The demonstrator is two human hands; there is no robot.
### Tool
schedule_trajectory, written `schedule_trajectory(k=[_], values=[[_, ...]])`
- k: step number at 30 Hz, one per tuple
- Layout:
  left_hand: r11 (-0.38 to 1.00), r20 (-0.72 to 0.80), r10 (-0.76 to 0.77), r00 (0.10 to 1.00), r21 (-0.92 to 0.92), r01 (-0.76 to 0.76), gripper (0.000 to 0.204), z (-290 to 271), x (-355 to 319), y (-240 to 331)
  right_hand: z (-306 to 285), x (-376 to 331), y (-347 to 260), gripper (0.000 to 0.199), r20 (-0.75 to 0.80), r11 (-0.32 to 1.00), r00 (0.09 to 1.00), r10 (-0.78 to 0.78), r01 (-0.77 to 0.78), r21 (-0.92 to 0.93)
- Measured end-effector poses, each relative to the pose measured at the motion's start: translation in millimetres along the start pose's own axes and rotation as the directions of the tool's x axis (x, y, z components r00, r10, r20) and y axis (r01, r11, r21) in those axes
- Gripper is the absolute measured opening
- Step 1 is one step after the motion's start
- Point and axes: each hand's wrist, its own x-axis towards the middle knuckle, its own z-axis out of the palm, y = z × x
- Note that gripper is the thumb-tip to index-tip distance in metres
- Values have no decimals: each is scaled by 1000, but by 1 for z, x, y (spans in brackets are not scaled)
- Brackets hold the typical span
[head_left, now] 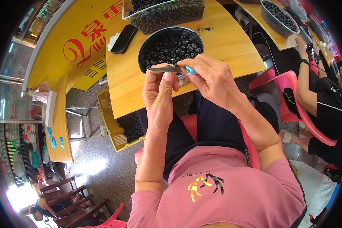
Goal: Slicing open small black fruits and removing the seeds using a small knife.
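Note:
My right hand [209,74] grips a small knife [188,70] by its light blue handle. The dark blade lies level across the tips of my left hand [158,89]. Between my left thumb and fingers is a small dark round piece [168,67], partly covered by the blade and the fingers. Just beyond both hands stands a dark round bowl [140,57]. In it lie many small black round pieces [174,47], some with pale spots or openings.
The bowl rests on a wooden table [228,45] beside a black phone [124,39] and a clear tub [193,17] of black pieces. Below left is a yellow crate [114,131]. At right a co-worker's arm [304,81] reaches near another bowl [279,17] and a pink chair [292,87].

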Motion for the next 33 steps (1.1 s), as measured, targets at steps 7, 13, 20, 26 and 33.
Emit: schedule_trajectory(k=[7, 13, 20, 26, 33], values=[[999, -2, 19, 1000, -29, -19, 15, 3, -1, -3, 1, 0, -2, 18, -21, 1000, 1000, -7, 6, -11], [998, -33, 67, 997, -2, -68, 13, 4, -1, -3, 6, -2, -1, 18, -42, 999, 999, 20, -19, 32], [965, 48, 237, 970, 102, -241, 14, 0, -12, 9, 17, -11, 7, 17, -1, 994, 994, 105, -105, -12], [989, -28, 148, 989, 8, -148, 15, -9, -8, 2, 5, 5, -11, 19, -51, 897, 962, 267, -229, 377], [943, -33, 225, 974, 260, -209, 20, -10, -11, 0, 5, 12, -27, 24, 377, 389, 812, 446, -555, 735]])
